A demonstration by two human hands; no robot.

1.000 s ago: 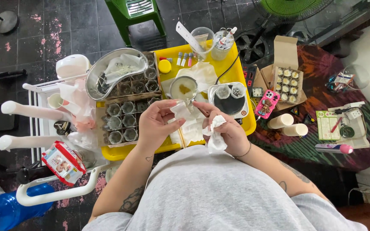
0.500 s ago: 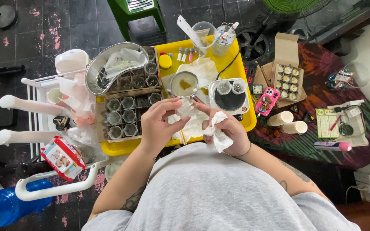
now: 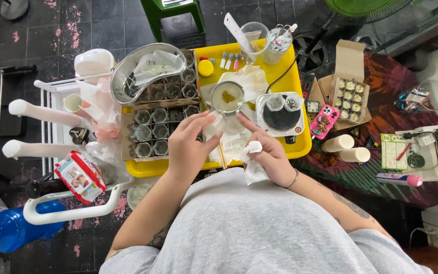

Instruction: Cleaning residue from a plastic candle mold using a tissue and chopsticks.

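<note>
Over the near edge of the yellow tray (image 3: 300, 147), both hands meet. Left hand (image 3: 191, 147) curls its fingers around a small clear cup (image 3: 214, 127), clamped on it at the fingertips. Right hand (image 3: 269, 157) keeps a crumpled white tissue (image 3: 252, 162) bunched in the palm, forefinger stretched toward the cup; whether it touches cannot be told. Just beyond the fingers sits a small metal pot (image 3: 227, 96) with yellowish contents. At the tray's right edge, a white hotplate (image 3: 280, 117). Along its left edge, a cardboard grid of small cups (image 3: 155, 133), a kidney-shaped metal dish (image 3: 145, 68) at the far left corner.
</note>
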